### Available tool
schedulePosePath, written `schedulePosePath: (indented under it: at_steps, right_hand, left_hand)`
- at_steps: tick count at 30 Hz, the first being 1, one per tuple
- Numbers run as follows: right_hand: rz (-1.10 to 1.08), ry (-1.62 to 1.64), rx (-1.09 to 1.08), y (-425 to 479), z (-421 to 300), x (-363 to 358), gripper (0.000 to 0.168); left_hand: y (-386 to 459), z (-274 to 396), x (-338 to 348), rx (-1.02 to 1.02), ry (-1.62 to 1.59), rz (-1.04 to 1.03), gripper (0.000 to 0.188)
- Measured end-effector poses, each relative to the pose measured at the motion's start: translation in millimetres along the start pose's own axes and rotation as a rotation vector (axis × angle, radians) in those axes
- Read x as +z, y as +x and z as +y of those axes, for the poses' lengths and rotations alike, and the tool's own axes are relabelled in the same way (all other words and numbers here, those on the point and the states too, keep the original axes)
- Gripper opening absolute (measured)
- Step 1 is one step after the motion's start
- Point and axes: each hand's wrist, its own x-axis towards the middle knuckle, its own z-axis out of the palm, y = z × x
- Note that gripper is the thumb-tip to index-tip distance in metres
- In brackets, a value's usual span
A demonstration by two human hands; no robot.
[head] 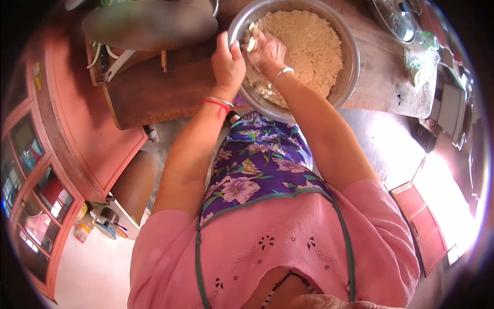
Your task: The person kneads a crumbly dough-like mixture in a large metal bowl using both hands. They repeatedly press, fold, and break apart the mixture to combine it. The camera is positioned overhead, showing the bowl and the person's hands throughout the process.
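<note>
A wide metal bowl (350,73) stands on the wooden table at the top of the view. Pale, crumbly meal or dough crumbs (312,46) fill much of it, heaped toward the right. My left hand (228,61) grips the bowl's left rim, thumb raised along it. Inside the bowl, against its left wall, my right hand (268,50) is pushed into the crumbs. Its fingers are blurred and partly hidden, with lighter, moist-looking clumps (252,43) around them. I cannot tell how much they hold.
The wooden table (162,92) has a rough front edge. At its right lie a clear plastic bag (418,65) and a shiny round metal-rimmed lid or dish (397,19). A flat-bladed tool (119,65) rests at the left, beside a blurred oval patch. A pink cabinet (88,116) stands left.
</note>
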Motion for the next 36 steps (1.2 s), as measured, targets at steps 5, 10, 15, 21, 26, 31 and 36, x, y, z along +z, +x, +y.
schedulePosePath:
  at_steps: [5, 10, 15, 21, 26, 31, 36]
  right_hand:
    - [-0.243, -0.254, -0.307, -62, 19, -39, 0.028]
    - [-0.202, -0.240, -0.474, -77, 80, -105, 0.042]
    - [0.169, -0.069, -0.457, 13, 96, -109, 0.055]
    - [-0.218, -0.361, -0.343, 34, 19, -64, 0.053]
    - [-0.151, -0.244, -0.315, -52, -1, -33, 0.038]
    - [-0.060, -0.307, -0.349, -56, 10, -26, 0.028]
    - [-0.031, -0.245, -0.353, -26, 20, -23, 0.026]
  left_hand:
    - [-77, -4, 18, -0.284, -0.262, 0.112, 0.032]
    - [-57, -6, 11, -0.120, -0.122, -0.035, 0.046]
    - [16, -1, 17, 0.160, 0.089, -0.050, 0.038]
    - [29, -4, 22, 0.123, 0.117, -0.083, 0.038]
    - [28, -1, 21, 0.154, 0.201, 0.007, 0.033]
    - [27, 7, 24, 0.056, 0.071, -0.040, 0.033]
    - [17, 13, 26, 0.073, 0.017, -0.041, 0.034]
